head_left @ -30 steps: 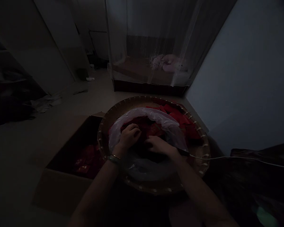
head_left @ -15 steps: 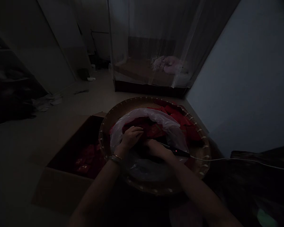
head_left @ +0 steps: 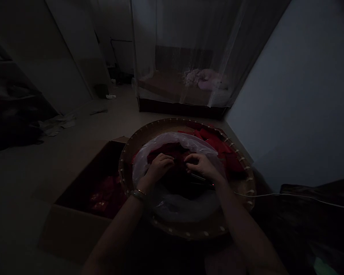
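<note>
A round woven bamboo tray (head_left: 248, 168) stands in front of me. A clear plastic bag (head_left: 183, 208) lies in it, its mouth spread wide around dark red items (head_left: 167, 148). Over the bag's opening, my left hand (head_left: 159, 168) is closed in a pinch. Facing it across a small gap, my right hand (head_left: 202, 167) has its thumb and fingertips together. Whatever is between the fingers of either hand is too dark to make out. Below my right hand lies a slim dark device (head_left: 199, 177) with a red light, partly hidden by my wrist.
Red packets (head_left: 215, 141) lie along the tray's far right side. An open cardboard box (head_left: 74, 217) with red packets inside stands at the left. A white cable (head_left: 278, 194) runs off to the right. Beyond are a netted bed (head_left: 166, 82) and a pale wall (head_left: 298, 95).
My right hand has come up and right from low beside the device, its fingertips now facing my left hand. My left hand stays nearly in place.
</note>
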`<state>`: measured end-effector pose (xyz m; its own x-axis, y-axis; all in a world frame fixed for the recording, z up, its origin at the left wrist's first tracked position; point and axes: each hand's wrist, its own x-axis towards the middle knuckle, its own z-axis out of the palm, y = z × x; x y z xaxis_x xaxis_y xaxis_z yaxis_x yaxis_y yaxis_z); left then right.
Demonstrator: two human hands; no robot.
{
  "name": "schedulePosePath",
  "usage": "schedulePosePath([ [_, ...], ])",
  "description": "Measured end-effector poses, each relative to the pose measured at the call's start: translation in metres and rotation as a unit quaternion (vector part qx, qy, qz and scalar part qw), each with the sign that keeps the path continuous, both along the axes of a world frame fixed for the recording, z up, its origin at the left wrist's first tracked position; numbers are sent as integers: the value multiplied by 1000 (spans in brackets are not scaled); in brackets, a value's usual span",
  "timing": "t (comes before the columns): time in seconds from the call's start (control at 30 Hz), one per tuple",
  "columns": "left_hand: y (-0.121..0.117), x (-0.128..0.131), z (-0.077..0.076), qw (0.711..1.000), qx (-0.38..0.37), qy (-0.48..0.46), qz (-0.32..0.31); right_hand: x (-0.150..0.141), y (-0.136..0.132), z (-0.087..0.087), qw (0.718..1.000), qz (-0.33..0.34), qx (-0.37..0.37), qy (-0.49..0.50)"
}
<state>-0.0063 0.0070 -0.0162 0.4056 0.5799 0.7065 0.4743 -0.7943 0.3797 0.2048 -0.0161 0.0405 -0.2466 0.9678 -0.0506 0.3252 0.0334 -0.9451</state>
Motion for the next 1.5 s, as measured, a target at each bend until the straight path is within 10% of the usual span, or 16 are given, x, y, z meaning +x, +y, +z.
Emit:
schedulePosePath([
  [1.03, -4, 0, 4, 999, -24, -5, -36, 6, 8, 7, 987, 22, 81, -139],
  [1.23, -6, 1, 2, 997, -38, -33, -51, 6, 2, -4, 957, 40, 212, -196],
  [1.5, -7, 5, 4, 964, -214, -152, -45, -17, 11, -20, 985, -33, 125, -115],
])
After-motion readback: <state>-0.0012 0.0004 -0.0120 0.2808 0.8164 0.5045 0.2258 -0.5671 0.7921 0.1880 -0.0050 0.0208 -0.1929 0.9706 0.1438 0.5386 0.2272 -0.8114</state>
